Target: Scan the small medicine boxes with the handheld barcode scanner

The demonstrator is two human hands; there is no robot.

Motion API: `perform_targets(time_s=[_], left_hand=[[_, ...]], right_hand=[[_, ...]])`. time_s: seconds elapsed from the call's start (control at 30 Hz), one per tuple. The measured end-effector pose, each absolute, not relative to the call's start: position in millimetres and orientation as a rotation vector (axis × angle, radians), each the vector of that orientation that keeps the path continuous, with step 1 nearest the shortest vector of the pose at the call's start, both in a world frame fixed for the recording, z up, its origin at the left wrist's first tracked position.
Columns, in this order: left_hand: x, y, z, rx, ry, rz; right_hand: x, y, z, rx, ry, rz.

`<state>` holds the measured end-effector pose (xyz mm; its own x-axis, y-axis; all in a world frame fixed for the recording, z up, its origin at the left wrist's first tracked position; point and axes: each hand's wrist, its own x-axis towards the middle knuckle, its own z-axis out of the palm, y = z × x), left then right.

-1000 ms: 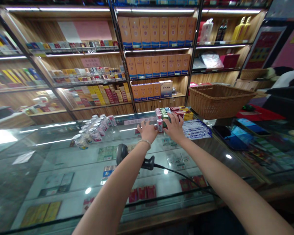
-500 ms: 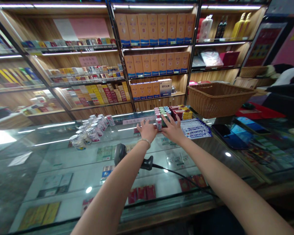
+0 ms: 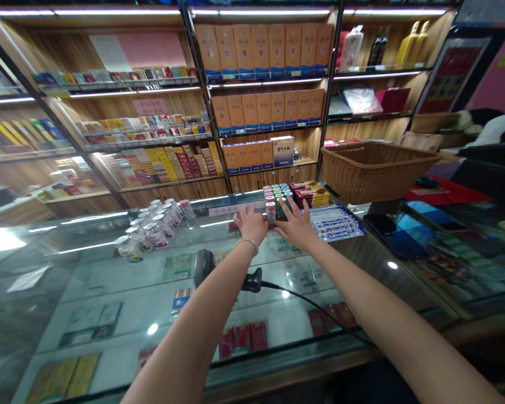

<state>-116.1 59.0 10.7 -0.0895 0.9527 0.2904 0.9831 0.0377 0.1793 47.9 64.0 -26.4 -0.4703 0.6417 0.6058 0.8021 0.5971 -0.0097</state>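
Small upright containers with pink, green and blue labels (image 3: 270, 211) stand in close rows on the glass counter (image 3: 143, 306). My left hand (image 3: 252, 225) is at the left side of the front pink container, fingers apart and curved. On the other side, my right hand (image 3: 297, 227) spreads its fingers against the front green container (image 3: 281, 207). Neither hand is wrapped round a container. Under my left forearm lies a black handheld scanner (image 3: 252, 280), partly hidden, its cable running right.
White-lidded clear bottles (image 3: 154, 227) stand grouped on the left. Blue-and-white packets (image 3: 339, 222) and stacked red and yellow boxes (image 3: 313, 193) lie right of the containers. A wicker basket (image 3: 374, 174) and phones (image 3: 395, 235) are farther right. Stocked shelves (image 3: 273, 129) line the back.
My right hand has shifted slightly down and left, and the view has moved a little. Both hands stay at the front of the container rows.
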Motion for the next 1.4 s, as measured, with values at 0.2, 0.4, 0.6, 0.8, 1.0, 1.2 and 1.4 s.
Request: perform_targets(time_s=[0.2,0.4,0.6,0.8,1.0,1.2,1.4], left_hand=[[-114,62,14,-2.05,-2.219,-0.51],[-114,66,15,-2.036,-2.233,-0.519],[-114,68,13,-2.022,-2.239,-0.52],[-116,72,11,-2.015,-2.232,-0.527],[-117,76,8,-2.007,-2.217,-0.535],[-118,72,10,-1.984,-2.219,-0.526],[-119,64,11,-1.872,-2.242,-0.551]], right_hand=[[47,66,-29,-1.151,-2.258,-0.373],[46,70,-33,-1.188,-2.247,-0.362],[45,72,-34,-1.232,-2.254,-0.348],[45,73,-35,-1.242,-2.256,-0.374],[45,75,-38,-1.211,-2.235,-0.362],[45,76,-40,-1.178,-2.211,-0.371],[41,70,-32,-1.108,-2.177,-0.473]])
